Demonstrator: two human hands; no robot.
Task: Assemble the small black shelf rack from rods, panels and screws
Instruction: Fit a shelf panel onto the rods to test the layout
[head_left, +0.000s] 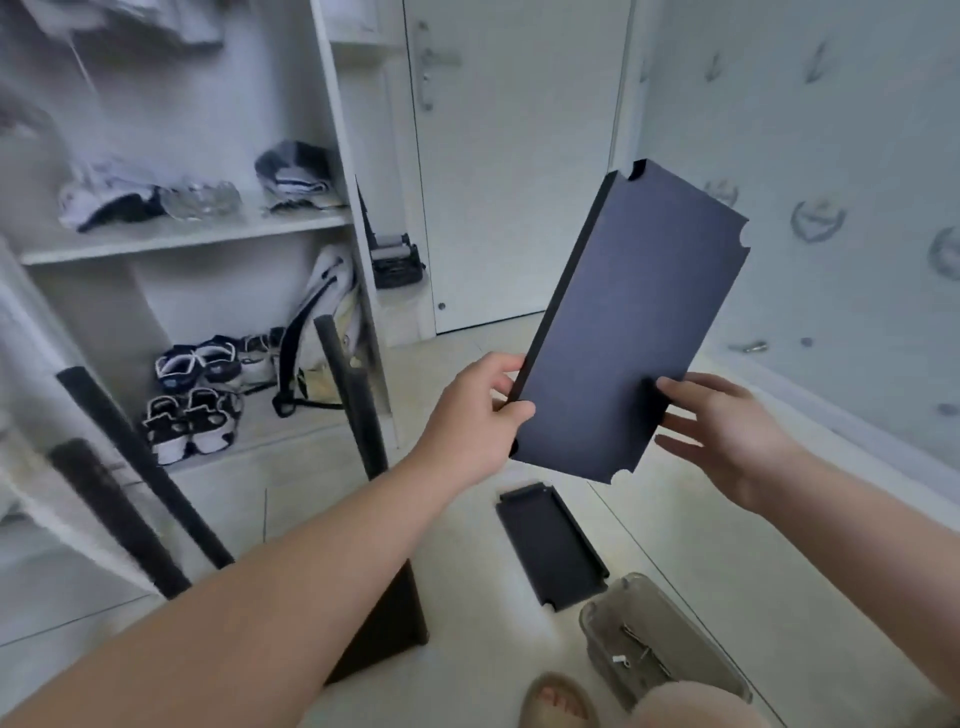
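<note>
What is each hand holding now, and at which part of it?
The left hand grips the black panel by its left long edge, near the lower corner. The right hand is open beside the opposite edge.

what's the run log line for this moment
left hand: grips black panel | right hand: open at its edge | second panel: on floor

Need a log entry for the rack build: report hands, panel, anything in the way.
Left hand grips panel at left edge, right hand open against its right edge. Panel held aloft, tilted. Spare panel and screw tray on floor below.
</note>
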